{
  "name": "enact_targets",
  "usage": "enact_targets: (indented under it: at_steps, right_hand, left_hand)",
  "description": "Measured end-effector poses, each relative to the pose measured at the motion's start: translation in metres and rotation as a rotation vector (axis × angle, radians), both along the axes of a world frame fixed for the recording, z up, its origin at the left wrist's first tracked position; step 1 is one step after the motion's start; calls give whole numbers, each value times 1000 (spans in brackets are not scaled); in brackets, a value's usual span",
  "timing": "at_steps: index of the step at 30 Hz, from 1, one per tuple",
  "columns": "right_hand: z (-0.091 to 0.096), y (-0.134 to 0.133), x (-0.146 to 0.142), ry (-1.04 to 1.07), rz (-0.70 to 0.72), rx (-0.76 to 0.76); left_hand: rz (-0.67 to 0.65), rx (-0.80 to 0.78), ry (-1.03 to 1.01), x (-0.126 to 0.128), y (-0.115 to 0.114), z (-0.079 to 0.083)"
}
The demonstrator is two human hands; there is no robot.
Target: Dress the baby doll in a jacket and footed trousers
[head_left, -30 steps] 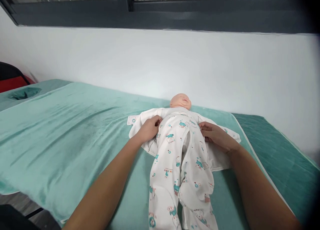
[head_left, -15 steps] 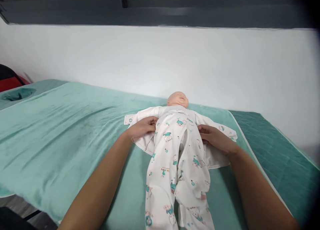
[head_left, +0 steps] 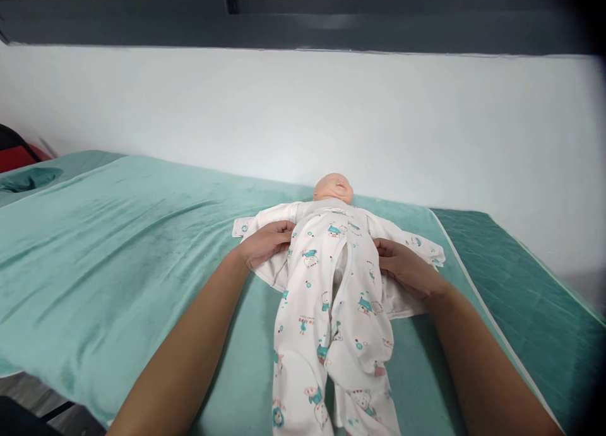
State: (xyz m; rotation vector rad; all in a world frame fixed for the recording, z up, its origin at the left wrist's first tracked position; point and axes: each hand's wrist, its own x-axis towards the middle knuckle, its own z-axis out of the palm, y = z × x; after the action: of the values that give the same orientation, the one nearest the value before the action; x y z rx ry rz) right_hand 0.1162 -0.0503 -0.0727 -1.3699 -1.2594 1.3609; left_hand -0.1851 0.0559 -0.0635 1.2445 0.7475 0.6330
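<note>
A baby doll (head_left: 333,188) lies on its back with its head toward the wall. It wears a white wrap shirt (head_left: 279,215) with the sleeves spread out to both sides. Over the shirt are white printed baby pants (head_left: 305,291) with an open slit at the crotch, the legs stretching toward me. My left hand (head_left: 267,243) grips the pants' left edge near the waist, fingers bent. On the opposite edge my right hand (head_left: 408,265) has its fingers curled against the pants, the tips partly hidden behind the cloth. The shirt's lower flaps show under both hands.
A light green sheet (head_left: 118,253) with shallow wrinkles covers the bed. A darker green quilted mat (head_left: 516,284) lies at the right. The white wall (head_left: 213,114) rises behind the doll, below a dark window frame (head_left: 331,23). Something red and black (head_left: 14,151) stands far left.
The whole view has shifted slightly, so the doll and pants appear a little further left. Both hands stay at the sides of the pants, with the right fingers slightly more tucked behind the cloth.
</note>
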Motion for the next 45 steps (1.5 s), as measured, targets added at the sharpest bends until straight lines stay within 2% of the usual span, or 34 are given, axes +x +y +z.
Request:
enact_targets:
  at_steps: [10,16,19,21,23,27,30,34,38,41,45]
  right_hand:
    - [5,4,-18,-178,-155,-36]
    - [-9,12,-20,-240,-269,4]
    - [-16,16,-17,-346,-316,5]
    - [-17,18,-16,-440,-342,33]
    - [-15,17,-16,-489,-343,74]
    - [-6,15,-20,-439,-257,90]
    - [1,14,-23,-502,-215,139]
    - [7,12,-24,-577,-164,198]
    - [6,9,-27,-453,-163,206]
    - [2,7,-31,-182,-184,165]
    - [1,6,-39,98,-210,87]
  left_hand:
    - [-18,153,235,4,-3,7]
    - [-17,172,227,2,1,5]
    - [116,204,283,6,0,3]
    - [240,285,363,10,-1,1]
    - [300,353,408,14,-2,0]
    - [221,338,387,15,-1,-1]
    - [134,328,330,14,2,-2]
    - [53,205,243,18,-2,-2]
    - [8,5,48,27,-13,2]
    - [27,-137,-49,30,-16,2]
    - [76,-194,-115,28,-12,-2]
